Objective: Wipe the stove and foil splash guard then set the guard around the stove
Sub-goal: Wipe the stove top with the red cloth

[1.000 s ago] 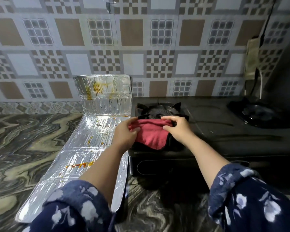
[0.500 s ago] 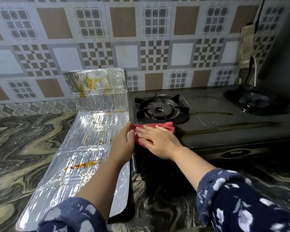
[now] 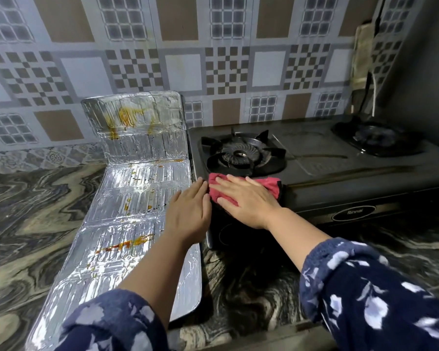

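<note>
**Foil guard flat, cloth pressed on stove**

Foil splash guard (image 3: 127, 224), stained orange, is laid on the marble counter (image 3: 23, 224), its far panel propped against the wall. The left hand (image 3: 189, 214) is held flat beside the red cloth (image 3: 271, 184), which is pressed onto the black stove (image 3: 340, 178) by the flat right hand (image 3: 246, 201).

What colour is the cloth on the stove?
The cloth is pinkish red, seen best in the head view.

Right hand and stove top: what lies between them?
In the head view, a red cloth lies between the right hand and the black stove, pressed flat under straight fingers, just in front of the left burner.
</note>
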A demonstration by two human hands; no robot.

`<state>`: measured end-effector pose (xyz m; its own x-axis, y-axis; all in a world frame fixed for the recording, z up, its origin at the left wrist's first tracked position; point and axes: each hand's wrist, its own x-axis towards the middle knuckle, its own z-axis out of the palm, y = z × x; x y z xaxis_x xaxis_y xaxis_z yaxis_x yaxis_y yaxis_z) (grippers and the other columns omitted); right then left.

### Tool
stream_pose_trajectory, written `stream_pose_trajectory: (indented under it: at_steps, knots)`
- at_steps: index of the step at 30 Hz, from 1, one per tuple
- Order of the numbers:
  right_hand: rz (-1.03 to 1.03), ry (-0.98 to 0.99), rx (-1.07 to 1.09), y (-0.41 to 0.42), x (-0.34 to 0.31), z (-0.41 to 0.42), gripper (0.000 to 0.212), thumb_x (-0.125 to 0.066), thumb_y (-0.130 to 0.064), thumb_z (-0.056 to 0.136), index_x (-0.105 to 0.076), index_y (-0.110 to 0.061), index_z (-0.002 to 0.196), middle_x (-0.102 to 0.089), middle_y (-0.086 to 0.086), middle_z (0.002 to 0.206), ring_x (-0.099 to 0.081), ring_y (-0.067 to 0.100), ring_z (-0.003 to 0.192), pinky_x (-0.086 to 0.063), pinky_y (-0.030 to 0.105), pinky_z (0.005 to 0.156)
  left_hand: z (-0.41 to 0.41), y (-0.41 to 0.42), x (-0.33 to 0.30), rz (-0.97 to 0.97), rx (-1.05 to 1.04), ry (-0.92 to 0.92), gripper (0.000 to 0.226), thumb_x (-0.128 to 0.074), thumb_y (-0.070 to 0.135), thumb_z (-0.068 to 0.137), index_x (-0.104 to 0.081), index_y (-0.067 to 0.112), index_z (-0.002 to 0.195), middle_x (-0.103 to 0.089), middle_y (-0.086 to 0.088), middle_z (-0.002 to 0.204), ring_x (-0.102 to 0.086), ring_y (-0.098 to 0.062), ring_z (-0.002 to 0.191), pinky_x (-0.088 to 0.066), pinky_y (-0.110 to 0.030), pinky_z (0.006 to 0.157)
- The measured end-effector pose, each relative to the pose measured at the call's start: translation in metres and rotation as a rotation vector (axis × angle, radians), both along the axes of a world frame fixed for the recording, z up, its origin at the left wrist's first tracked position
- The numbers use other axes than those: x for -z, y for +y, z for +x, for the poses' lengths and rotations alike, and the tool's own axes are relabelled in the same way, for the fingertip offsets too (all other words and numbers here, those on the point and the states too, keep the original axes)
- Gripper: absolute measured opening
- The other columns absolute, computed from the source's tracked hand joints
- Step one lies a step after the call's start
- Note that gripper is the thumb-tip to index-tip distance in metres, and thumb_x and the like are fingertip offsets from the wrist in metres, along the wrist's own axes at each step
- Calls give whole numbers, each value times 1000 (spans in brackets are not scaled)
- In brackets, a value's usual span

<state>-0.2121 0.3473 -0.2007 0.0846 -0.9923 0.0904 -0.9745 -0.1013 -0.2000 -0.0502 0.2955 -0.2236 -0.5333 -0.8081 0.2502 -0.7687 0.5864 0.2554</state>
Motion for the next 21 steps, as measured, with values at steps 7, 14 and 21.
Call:
stream_pose_trajectory:
  at_steps: [7,14,21]
  knots:
    - [-43,37,221,31,8,-27,52,-29,-52,97,-27,-37,147,-20,-12,158,-15,10,147,-9,40,120,8,-7,-12,-108,63,-140,88,-7,63,75,-40,16,141,-40,-3,150,-38,-19,137,-25,-37,113]
    - [1,4,211,4,3,20,50,-25,-47,99,-24,-36,148,-16,-15,159,-10,9,147,-3,40,119,6,-7,-19,-122,72,-178,73,-17,50,80,-45,14,137,-45,-5,146,-42,-20,134,-29,-37,109]
    - [27,4,265,29,3,-33,54,-23,-51,99,-20,-35,150,-14,-14,159,-8,7,147,-3,38,120,-18,1,-34,-132,107,-191,65,-30,42,77,-49,18,133,-49,0,141,-45,-19,130,-29,-36,107]
